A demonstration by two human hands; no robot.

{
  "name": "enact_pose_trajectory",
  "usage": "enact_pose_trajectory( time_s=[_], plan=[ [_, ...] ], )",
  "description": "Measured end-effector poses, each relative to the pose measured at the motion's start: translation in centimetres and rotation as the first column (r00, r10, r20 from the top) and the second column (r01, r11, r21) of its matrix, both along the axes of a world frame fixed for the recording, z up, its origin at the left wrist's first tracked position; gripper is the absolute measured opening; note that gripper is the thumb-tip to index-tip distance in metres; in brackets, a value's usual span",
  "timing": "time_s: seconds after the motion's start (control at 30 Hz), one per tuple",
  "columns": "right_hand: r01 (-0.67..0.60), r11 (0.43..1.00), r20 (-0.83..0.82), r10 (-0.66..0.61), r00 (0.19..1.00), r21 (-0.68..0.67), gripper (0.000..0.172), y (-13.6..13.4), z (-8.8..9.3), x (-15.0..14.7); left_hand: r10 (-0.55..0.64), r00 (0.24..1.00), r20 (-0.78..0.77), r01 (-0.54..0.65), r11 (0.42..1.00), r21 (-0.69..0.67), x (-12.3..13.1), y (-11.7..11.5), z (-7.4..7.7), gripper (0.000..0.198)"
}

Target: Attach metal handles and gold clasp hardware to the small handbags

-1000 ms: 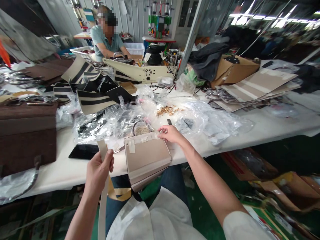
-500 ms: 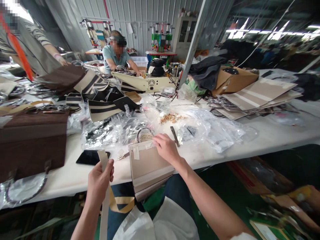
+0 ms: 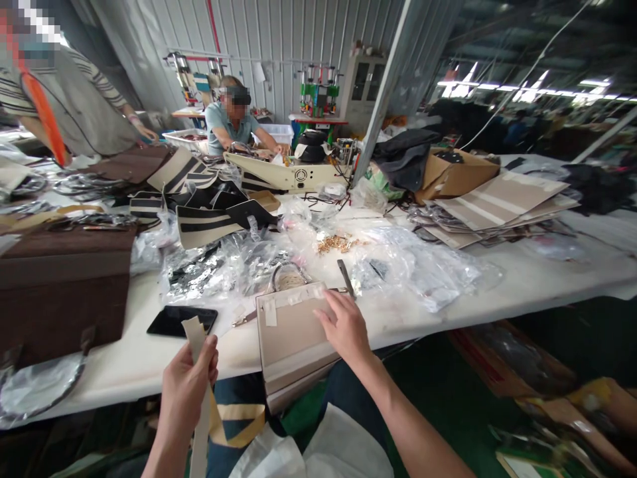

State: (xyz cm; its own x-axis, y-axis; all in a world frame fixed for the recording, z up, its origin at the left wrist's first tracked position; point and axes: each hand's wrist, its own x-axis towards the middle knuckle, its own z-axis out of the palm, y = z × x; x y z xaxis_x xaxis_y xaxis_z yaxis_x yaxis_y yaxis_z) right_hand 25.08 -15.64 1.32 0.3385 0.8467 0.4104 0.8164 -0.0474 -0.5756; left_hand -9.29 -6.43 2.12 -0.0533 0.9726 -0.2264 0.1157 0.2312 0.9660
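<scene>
Right hand (image 3: 347,332) has shifted to the right side of the beige bag (image 3: 293,332), fingers spread, gripping nothing, top-edge handling apparently paused; left hand (image 3: 185,378) keeps pinching pale strip (image 3: 194,329).

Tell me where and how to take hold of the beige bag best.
Best, I'd judge, take the beige bag by its near end, coming from the near side and closing from above and below. That end juts past the edge of the white table, so its underside is probably reachable; the far end lies close to clear plastic packets.
</scene>
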Motion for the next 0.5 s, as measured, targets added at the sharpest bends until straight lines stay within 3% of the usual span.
enact_pose_trajectory(
  time_s=[0.07, 0.13, 0.2, 0.33, 0.43, 0.5],
  plan=[
    [0.195, 0.972, -0.097, -0.208, 0.973, -0.128, 0.079, -1.4, -0.4, 0.2, 0.026, 1.0, 0.015, -0.026, 1.0, -0.017, -0.7, -0.2, -0.5, 0.062],
    [0.254, 0.925, -0.213, -0.319, 0.923, -0.284, 0.096, -2.2, -0.8, 0.4, 0.051, 0.998, 0.045, -0.049, 0.998, -0.03, -1.2, -0.2, -1.0, 0.062],
    [0.185, 0.916, -0.391, -0.325, 0.861, -0.355, 0.083, -2.2, -1.0, 0.6, 0.059, 0.997, 0.056, -0.057, 0.998, -0.037, -1.5, -0.2, -1.4, 0.062],
    [-0.017, 0.961, -0.637, -0.168, 0.753, -0.275, 0.043, -1.4, -0.8, 0.7, 0.053, 0.998, 0.02, -0.052, 0.998, -0.036, -1.6, -0.3, -1.5, 0.063],
    [-0.073, 0.982, -0.654, -0.061, 0.754, -0.176, 0.04, -1.4, -0.5, 0.2, 0.07, 0.997, 0.012, -0.07, 0.997, -0.032, -1.9, -0.7, -1.4, 0.064],
    [-0.109, 0.989, -0.704, 0.009, 0.71, -0.097, 0.046, -1.9, -0.5, -0.2, 0.088, 0.996, 0.023, -0.087, 0.996, -0.029, -2.6, -1.0, -1.4, 0.065]
  ],
)
